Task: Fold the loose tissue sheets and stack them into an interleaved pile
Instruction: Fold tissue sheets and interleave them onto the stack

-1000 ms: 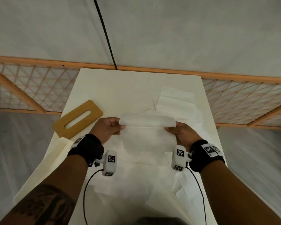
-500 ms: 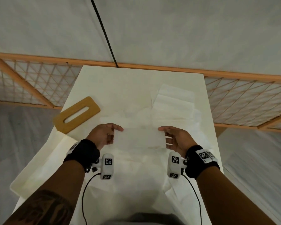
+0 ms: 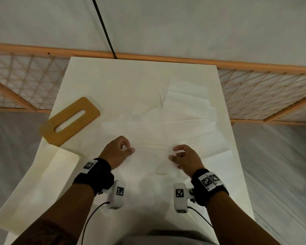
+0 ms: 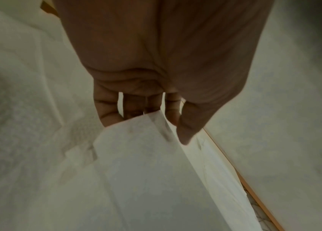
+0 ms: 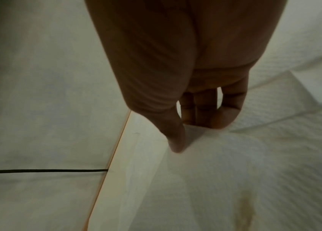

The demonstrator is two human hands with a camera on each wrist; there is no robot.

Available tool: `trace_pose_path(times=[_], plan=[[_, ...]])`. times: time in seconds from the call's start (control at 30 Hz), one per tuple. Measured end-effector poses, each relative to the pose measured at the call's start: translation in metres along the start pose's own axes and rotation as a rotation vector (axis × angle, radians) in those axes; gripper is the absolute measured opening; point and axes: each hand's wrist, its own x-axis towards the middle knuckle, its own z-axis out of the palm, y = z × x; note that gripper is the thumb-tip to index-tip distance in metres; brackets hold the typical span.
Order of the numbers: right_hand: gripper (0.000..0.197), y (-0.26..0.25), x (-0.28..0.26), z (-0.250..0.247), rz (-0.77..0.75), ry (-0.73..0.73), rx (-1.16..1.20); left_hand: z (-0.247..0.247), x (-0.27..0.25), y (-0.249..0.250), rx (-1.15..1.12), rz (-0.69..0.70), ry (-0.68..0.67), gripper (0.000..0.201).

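A white tissue sheet (image 3: 152, 157) lies flat among several loose sheets on the white table (image 3: 113, 82), between my two hands. My left hand (image 3: 129, 146) is at its left edge; in the left wrist view the left hand (image 4: 168, 125) has curled fingers and thumb pinching the sheet's raised corner (image 4: 146, 156). My right hand (image 3: 174, 152) is at the right edge. Seen from the right wrist, the right hand (image 5: 193, 134) has thumb and fingertips down on the sheet (image 5: 235, 156), nipping a small ridge. A pile of folded tissues (image 3: 185, 103) sits at the back right.
A wooden lid with a slot (image 3: 71, 119) lies at the table's left edge, partly over an open white box (image 3: 42, 183). A wooden lattice rail (image 3: 254, 89) runs behind the table. A black cable (image 3: 104, 29) hangs behind it.
One second ago both hands held a folded tissue up. They laid it down, opened, then drew nearer to me and curled onto the edges of a sheet.
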Motion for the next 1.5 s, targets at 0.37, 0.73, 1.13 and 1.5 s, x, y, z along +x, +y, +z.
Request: trace_pose_path(times=[0.37, 0.73, 1.13, 1.5], plan=[[0.031, -0.006, 0.013, 0.010, -0.054, 0.129, -0.161, 0.008, 0.005, -0.005, -0.147, -0.146, 0.087, 0.031], [0.021, -0.006, 0.016, 0.003, -0.078, 0.101, -0.075, 0.007, 0.011, -0.005, -0.247, -0.190, 0.174, 0.016], [0.043, -0.020, 0.009, 0.021, -0.269, 0.148, -0.600, 0.020, 0.018, -0.002, 0.131, 0.035, 0.212, 0.013], [0.029, -0.071, 0.035, 0.039, -0.212, -0.021, -0.855, 0.035, 0.019, 0.021, 0.724, 0.180, -0.048, 0.039]])
